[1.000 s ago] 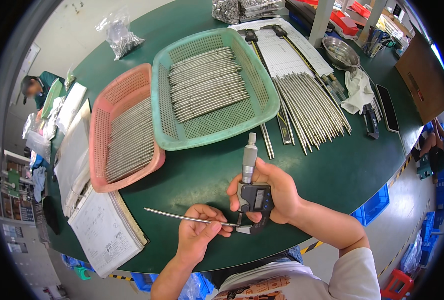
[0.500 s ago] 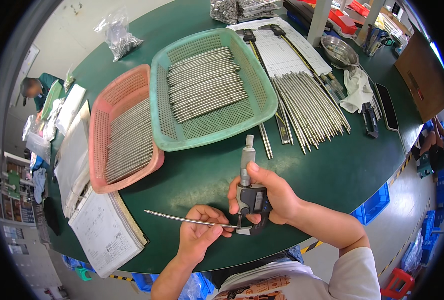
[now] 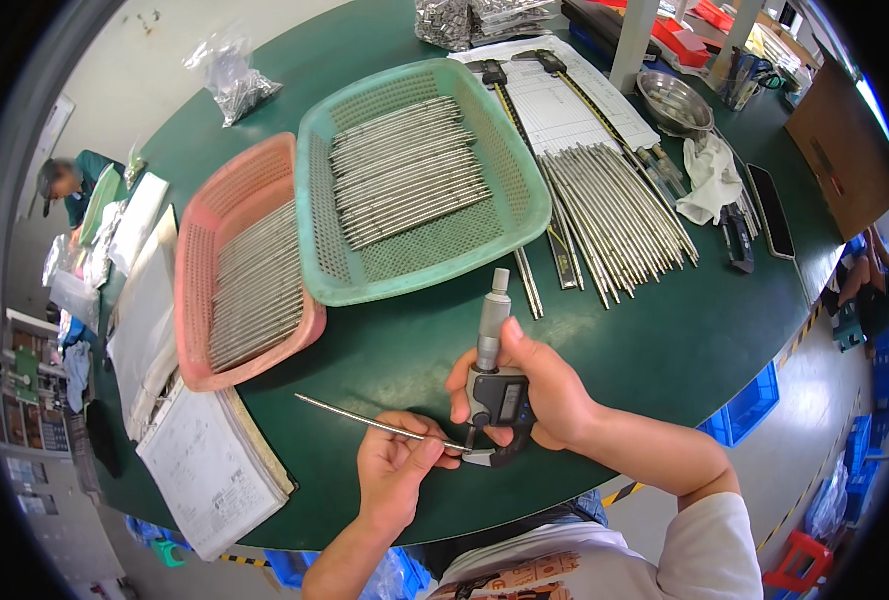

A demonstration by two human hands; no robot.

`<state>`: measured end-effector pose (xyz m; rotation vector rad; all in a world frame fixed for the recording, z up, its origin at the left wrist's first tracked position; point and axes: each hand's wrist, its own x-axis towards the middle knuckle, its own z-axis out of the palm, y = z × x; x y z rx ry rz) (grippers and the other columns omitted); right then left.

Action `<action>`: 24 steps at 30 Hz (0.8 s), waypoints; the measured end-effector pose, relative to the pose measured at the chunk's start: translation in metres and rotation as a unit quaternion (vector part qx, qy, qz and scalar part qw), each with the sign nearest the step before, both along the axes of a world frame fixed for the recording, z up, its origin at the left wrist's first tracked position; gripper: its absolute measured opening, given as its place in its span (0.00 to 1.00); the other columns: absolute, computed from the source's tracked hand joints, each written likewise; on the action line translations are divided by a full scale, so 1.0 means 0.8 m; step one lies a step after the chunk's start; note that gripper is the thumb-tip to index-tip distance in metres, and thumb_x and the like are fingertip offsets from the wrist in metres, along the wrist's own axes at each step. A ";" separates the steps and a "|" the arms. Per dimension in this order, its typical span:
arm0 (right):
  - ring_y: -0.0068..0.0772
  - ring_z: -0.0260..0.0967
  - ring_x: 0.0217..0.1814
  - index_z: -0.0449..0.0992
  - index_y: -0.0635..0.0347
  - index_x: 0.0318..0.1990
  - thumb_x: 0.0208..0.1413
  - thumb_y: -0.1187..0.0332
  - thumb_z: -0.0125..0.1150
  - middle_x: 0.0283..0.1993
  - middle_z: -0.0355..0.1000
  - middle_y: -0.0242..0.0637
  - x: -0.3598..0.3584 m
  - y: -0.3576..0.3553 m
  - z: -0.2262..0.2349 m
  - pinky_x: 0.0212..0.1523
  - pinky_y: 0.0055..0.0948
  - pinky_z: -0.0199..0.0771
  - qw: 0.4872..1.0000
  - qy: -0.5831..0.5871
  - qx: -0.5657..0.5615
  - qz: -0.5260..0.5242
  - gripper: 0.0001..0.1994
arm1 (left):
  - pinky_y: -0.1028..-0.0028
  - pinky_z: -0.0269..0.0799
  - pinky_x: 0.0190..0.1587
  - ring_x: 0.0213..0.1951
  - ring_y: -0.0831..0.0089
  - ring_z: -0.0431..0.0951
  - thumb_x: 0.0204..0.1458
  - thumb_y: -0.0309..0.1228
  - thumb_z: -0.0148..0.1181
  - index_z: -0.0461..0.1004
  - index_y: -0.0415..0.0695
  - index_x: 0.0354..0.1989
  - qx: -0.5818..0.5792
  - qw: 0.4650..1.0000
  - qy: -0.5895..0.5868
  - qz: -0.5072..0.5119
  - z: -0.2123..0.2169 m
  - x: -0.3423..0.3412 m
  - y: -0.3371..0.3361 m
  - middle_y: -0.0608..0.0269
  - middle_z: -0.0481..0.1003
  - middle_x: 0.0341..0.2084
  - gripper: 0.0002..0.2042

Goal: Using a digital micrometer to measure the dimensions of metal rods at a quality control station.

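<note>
Change: almost none against the earlier views; your hands and the micrometer sit a shade lower and nearer you, and the rod stays between the measuring faces.
Meaning: by my judgement you are holding steady on one reading, with this rod not yet sorted to either basket.
Left hand point(image 3: 397, 470): grip pinched on the thin metal rod point(image 3: 370, 424), which points left, level above the desk point(image 3: 665, 350).
Right hand point(image 3: 535, 385): grip wrapped around the digital micrometer point(image 3: 493, 385), thimble upward, thumb alongside it.
Green basket point(image 3: 420, 190): one layer of similar rods, laid side by side.
Pink basket point(image 3: 250, 265): rods too, touching the green one's left edge.
Loose rods point(image 3: 615, 205): fanned on the desk, right of the green basket.
</note>
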<state>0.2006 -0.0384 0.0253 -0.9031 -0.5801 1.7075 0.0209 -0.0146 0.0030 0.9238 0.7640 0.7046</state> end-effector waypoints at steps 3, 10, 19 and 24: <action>0.23 0.55 0.12 0.67 0.65 0.32 0.54 0.48 0.25 0.23 0.67 0.38 0.001 0.002 0.002 0.14 0.19 0.58 0.996 0.060 -0.057 -0.024 0.28 | 0.73 0.73 0.33 0.31 0.71 0.72 0.45 0.19 0.51 0.59 0.38 0.33 -0.033 0.998 -0.057 -0.011 0.001 -0.002 0.001 0.55 0.67 0.30 0.09; 0.24 0.55 0.11 0.66 0.65 0.33 0.54 0.49 0.21 0.23 0.67 0.39 0.004 0.003 0.000 0.14 0.19 0.58 0.993 0.098 -0.071 -0.002 0.29 | 0.73 0.72 0.35 0.34 0.70 0.71 0.44 0.18 0.51 0.58 0.39 0.34 -0.026 0.995 -0.083 -0.040 0.000 -0.004 0.002 0.54 0.66 0.32 0.10; 0.24 0.57 0.12 0.67 0.65 0.31 0.51 0.46 0.29 0.23 0.67 0.41 0.003 0.003 -0.004 0.13 0.19 0.58 0.994 0.087 -0.060 -0.002 0.28 | 0.72 0.72 0.35 0.35 0.69 0.70 0.44 0.19 0.51 0.58 0.39 0.33 -0.020 0.995 -0.079 -0.053 0.000 -0.003 0.002 0.54 0.65 0.33 0.10; 0.24 0.59 0.15 0.67 0.63 0.30 0.50 0.44 0.33 0.23 0.68 0.42 0.005 0.002 -0.005 0.13 0.19 0.57 0.996 0.052 -0.070 0.007 0.27 | 0.72 0.72 0.36 0.35 0.69 0.70 0.43 0.18 0.51 0.59 0.39 0.34 -0.013 0.995 -0.083 -0.055 0.001 -0.001 0.001 0.54 0.65 0.33 0.11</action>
